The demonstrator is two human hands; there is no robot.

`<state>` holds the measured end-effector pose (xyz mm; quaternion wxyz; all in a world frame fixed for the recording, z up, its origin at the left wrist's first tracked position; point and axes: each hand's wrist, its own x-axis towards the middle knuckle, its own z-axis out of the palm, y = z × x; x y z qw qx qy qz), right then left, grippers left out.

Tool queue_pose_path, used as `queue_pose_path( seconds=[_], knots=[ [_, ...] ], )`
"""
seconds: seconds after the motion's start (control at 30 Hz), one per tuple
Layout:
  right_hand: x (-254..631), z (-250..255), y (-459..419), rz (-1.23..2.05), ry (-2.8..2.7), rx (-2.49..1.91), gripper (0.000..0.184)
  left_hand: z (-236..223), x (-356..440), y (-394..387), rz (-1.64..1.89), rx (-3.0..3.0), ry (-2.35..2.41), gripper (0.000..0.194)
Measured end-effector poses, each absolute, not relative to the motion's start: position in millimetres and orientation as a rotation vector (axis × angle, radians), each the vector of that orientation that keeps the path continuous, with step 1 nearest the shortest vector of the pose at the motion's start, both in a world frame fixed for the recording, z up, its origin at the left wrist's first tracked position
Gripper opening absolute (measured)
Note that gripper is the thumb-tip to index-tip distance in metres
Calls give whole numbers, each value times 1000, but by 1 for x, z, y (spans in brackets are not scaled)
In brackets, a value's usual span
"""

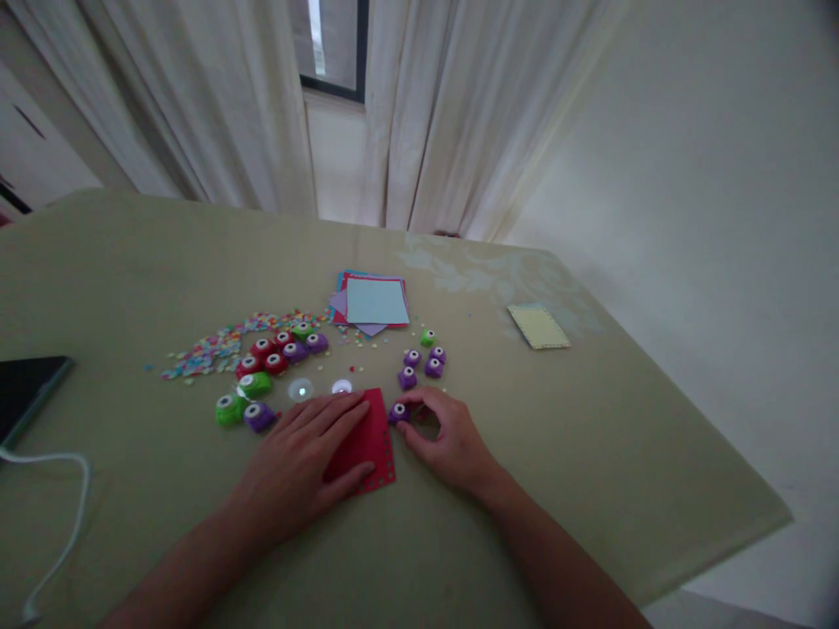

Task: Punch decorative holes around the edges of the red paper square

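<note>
A red sheet of paper (pixel 375 437) lies on the table with a row of small punched holes along its right and lower edges. My left hand (pixel 308 450) rests flat on it, fingers stretched out, covering its left part. At the paper's right edge, my right hand (pixel 449 437) pinches a small purple craft punch (pixel 398 412) between thumb and fingers. Just beyond it stand several more purple punches (pixel 407 377) and a green punch (pixel 428 337). Whether the held punch has the paper edge inside it is not visible.
Left of the paper are red punches (pixel 275 362), larger green punches (pixel 229 409) and a big purple punch (pixel 260 417). Behind lie colourful paper bits (pixel 216 349) and stacked coloured sheets (pixel 377 301). A yellow sheet (pixel 538 326) is at right, a dark tablet (pixel 30 393) with white cable at left.
</note>
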<state>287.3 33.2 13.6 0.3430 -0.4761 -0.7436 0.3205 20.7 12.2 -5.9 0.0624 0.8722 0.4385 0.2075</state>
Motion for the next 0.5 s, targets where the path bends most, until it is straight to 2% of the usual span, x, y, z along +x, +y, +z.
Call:
queue_pose_path(
  seconds=[0.23,0.4,0.5],
  knots=[
    [288,16,34,862,-1886,-1260,23,-8,21,13,614,2617,1309,68],
    [288,17,36,897,-1856,-1263,23,-11,22,11,599,2620,1300,81],
    [289,15,36,921,-1840,-1267,23,-10,22,11,588,2628,1311,81]
  ],
)
